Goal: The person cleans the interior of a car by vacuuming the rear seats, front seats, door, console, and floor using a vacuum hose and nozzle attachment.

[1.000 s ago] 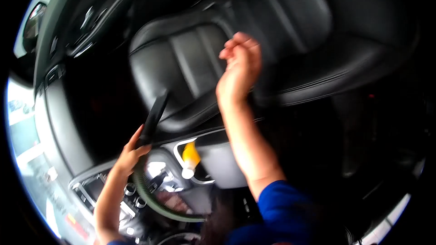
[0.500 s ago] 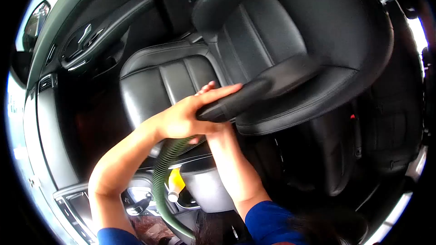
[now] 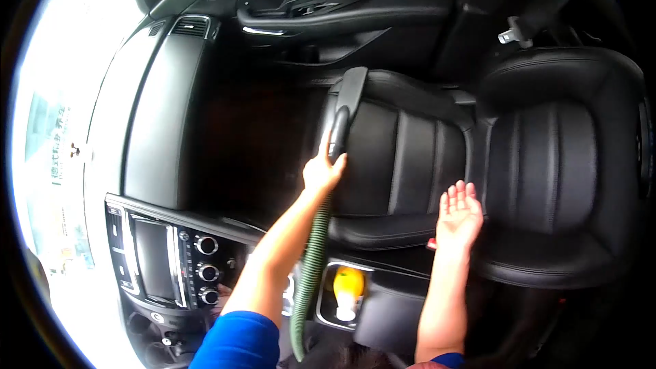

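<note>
My left hand [image 3: 322,172] is wrapped round the handle end of a black vacuum cleaner nozzle [image 3: 350,92]. The nozzle's flat head lies along the front edge of a black leather car seat cushion [image 3: 415,157]. From below that hand a ribbed green hose [image 3: 314,253] runs down past the centre console. My right hand [image 3: 460,219] holds nothing; its palm faces up with fingers stretched out, over the rear part of the cushion near the seat backrest [image 3: 536,164].
A yellow bottle with a white cap [image 3: 348,290] stands in the console cup holder. To the left are the dashboard screen [image 3: 156,260] and its knobs. The door panel [image 3: 403,14] bounds the far side, with a seat belt buckle tongue [image 3: 509,34] hanging near it.
The view has turned, so the seat now lies to the right. The nozzle has gone from in front of the backrest to the cushion's front edge. My hands have moved apart.
</note>
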Demonstrator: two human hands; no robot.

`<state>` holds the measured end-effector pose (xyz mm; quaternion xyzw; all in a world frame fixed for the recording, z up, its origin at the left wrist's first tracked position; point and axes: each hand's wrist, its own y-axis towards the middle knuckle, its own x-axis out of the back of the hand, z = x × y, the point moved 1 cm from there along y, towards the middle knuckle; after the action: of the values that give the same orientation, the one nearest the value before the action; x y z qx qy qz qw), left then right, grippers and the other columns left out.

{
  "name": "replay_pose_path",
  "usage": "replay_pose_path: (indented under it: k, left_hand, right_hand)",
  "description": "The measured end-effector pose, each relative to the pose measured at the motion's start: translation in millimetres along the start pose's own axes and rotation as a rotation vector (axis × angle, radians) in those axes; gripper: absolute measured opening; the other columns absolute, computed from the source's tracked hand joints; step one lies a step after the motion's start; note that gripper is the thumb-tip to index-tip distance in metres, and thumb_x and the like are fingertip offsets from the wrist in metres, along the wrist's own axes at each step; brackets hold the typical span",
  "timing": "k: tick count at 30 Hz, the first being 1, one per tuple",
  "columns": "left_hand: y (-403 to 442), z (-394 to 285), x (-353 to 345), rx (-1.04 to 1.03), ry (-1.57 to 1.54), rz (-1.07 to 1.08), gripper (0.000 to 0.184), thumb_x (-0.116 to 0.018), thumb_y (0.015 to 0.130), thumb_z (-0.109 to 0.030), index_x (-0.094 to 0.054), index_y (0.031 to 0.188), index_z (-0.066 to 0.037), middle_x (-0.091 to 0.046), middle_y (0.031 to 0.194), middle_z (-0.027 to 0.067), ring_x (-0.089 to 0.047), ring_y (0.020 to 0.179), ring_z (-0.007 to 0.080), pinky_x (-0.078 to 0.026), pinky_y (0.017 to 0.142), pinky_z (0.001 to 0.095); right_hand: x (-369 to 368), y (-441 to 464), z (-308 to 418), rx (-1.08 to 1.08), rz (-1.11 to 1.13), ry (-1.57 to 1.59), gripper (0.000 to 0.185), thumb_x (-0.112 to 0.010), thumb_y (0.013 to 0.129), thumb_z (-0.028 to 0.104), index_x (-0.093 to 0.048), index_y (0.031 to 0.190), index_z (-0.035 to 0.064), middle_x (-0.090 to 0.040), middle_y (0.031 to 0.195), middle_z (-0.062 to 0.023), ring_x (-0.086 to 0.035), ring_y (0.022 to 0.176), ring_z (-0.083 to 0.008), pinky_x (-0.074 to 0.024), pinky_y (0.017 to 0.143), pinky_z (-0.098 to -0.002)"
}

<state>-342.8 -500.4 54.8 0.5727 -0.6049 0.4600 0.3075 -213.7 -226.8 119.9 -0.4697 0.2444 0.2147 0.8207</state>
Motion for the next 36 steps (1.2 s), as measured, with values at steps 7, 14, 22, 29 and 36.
replay_pose_path:
  k: [7, 14, 22, 29, 36]
  left_hand:
    - [4, 13, -18, -0.037, -0.033, -0.089, 0.085, -0.061, 0.085, -0.045, -0.019, 0.151, -0.015, -0.067, 0.073, 0.0216, -0.067, 0.066, 0.0384, -0.054, 0.064, 0.0455]
    - [0, 15, -11, -0.010, -0.124, -0.022, 0.086, -0.066, 0.082, -0.043, -0.023, 0.151, -0.014, -0.068, 0.078, 0.0209, -0.068, 0.066, 0.0353, -0.055, 0.062, 0.0417]
    - [-1, -44, 115, -0.103, -1.019, 0.471, 0.068, -0.067, 0.088, -0.014, -0.035, 0.148, -0.011, -0.059, 0.126, 0.0197, -0.062, 0.110, 0.0272, -0.050, 0.094, 0.0365]
    - [91, -139, 175, -0.442, -0.686, 0.217, 0.067, -0.069, 0.083, -0.009, -0.042, 0.144, -0.009, -0.061, 0.122, 0.0226, -0.069, 0.088, 0.0221, -0.052, 0.079, 0.0308]
    - [88, -189, 172, -0.464, -0.610, 0.245, 0.074, -0.068, 0.084, -0.020, -0.033, 0.149, -0.016, -0.058, 0.070, 0.0262, -0.064, 0.070, 0.0435, -0.052, 0.067, 0.0462]
  right_hand:
    - [-38, 110, -107, 0.580, 0.129, -0.917, 0.037, -0.053, 0.090, 0.008, -0.052, 0.127, 0.0017, -0.051, 0.134, -0.0119, -0.046, 0.126, -0.0241, -0.0308, 0.110, -0.0363]
    - [-54, 207, -205, 0.955, -0.551, -2.051, 0.057, -0.037, 0.095, 0.035, -0.033, 0.149, 0.0167, -0.025, 0.156, -0.0153, -0.020, 0.145, -0.0349, -0.0176, 0.113, -0.0587]
    - [-54, 208, -211, 0.908, -0.473, -2.028, 0.057, -0.037, 0.093, 0.030, -0.034, 0.148, 0.0167, -0.023, 0.157, -0.0138, -0.018, 0.146, -0.0342, -0.0121, 0.116, -0.0559]
    - [-64, 206, -202, 0.836, -0.437, -1.961, 0.061, -0.041, 0.087, 0.030, -0.038, 0.146, 0.0133, -0.026, 0.156, -0.0171, -0.019, 0.144, -0.0379, -0.0122, 0.116, -0.0560]
    - [-61, 213, -209, 0.885, -0.411, -1.949, 0.059, -0.040, 0.089, 0.030, -0.038, 0.146, 0.0160, -0.027, 0.155, -0.0152, -0.021, 0.144, -0.0358, -0.0136, 0.116, -0.0553]
